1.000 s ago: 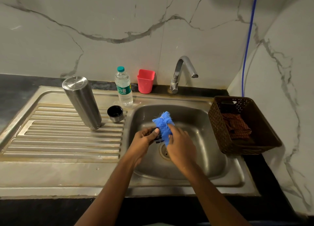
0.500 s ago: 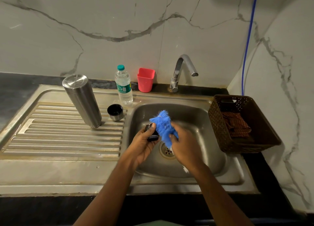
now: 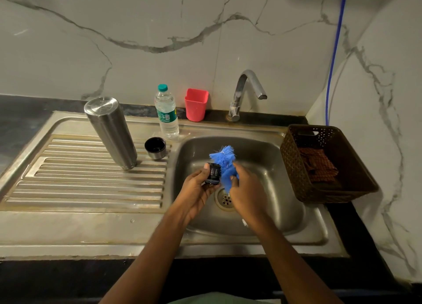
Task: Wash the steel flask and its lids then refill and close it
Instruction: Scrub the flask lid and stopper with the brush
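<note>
The small black lid [image 3: 213,174] is hard plastic and light, and I judge it slick while wet, so I take it by its ribbed side wall, where the fingers get some bite, and leave its faces free for scrubbing. The blue scrubber [image 3: 225,164] is soft and bristly; it should bend into the grooves with little force. The steel flask [image 3: 112,132] stands upside down on the draining board [image 3: 91,189], near its back edge. It looks smooth and stiff, best gripped round the middle of the body with the whole hand. The cup lid [image 3: 155,147] sits mouth up just beside it on the basin side, not touching it.

My left hand [image 3: 194,191] is curled round the black lid, thumb on top, holding it above the drain of the sink [image 3: 274,166]. My right hand [image 3: 247,189] is closed on the lower part of the scrubber — its bristles lie against the lid's side. Both hands are over the middle of the basin, and the tap [image 3: 247,91] at the back edge shows no water running.
</note>
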